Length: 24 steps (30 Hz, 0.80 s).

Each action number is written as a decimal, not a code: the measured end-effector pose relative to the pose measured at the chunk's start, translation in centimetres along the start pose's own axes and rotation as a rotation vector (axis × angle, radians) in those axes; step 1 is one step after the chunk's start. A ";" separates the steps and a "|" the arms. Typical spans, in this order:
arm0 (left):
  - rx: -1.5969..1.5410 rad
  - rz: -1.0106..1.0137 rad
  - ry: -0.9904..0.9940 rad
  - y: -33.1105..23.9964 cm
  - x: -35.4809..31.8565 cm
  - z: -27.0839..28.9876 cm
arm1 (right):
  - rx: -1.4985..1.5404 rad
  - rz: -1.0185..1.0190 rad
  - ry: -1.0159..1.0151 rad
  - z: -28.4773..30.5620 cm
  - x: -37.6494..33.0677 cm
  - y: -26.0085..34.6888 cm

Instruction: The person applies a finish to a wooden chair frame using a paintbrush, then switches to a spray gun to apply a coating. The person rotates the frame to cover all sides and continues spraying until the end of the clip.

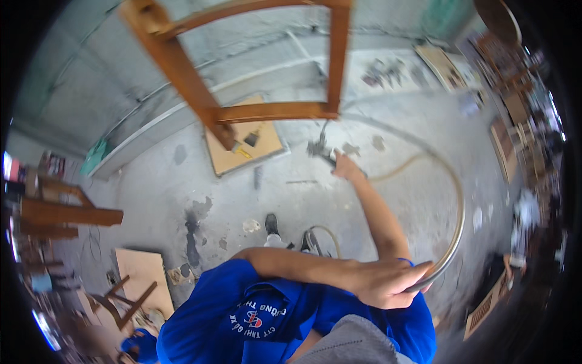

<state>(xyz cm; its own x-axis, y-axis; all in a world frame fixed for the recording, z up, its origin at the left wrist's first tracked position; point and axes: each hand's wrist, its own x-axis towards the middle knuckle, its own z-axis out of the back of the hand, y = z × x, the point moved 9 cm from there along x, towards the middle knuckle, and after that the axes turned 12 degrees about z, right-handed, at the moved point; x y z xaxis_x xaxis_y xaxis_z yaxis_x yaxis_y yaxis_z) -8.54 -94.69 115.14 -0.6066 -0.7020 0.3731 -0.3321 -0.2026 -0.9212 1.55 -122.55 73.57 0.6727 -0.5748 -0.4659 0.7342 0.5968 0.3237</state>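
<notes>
Brown wood makes one frame at the top, partly hiding one board with two brushes. In the middle, the right hand has its grip wrapped around one spray gun; lower right, the left hand pinches one hose.

Blue short-sleeved shirt, round red-white emblem, dark shoe
</notes>
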 end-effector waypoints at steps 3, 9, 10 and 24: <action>0.006 0.093 -0.040 0.3 -1.2 1.3 | 0.036 -0.081 0.100 -10.3 3.1 -0.2; 0.233 0.290 0.075 -0.3 -3.9 2.2 | 0.058 -0.197 0.224 -21.5 -1.4 -3.6; 0.318 0.268 0.092 -0.5 -4.0 2.3 | 0.146 -0.250 0.251 -23.4 -2.2 -5.4; 0.499 -0.396 -0.529 -18.0 -28.3 20.9 | 1.500 -0.082 -0.971 8.2 -22.2 -22.5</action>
<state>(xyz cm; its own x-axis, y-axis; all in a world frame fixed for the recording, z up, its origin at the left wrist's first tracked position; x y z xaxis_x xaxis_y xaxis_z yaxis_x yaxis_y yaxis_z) 29.73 -85.44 118.88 -0.0502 -0.7182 0.6940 -0.0141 -0.6943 -0.7196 -29.16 -127.85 83.35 0.0352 -0.9950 -0.0932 -0.1599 -0.0977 0.9823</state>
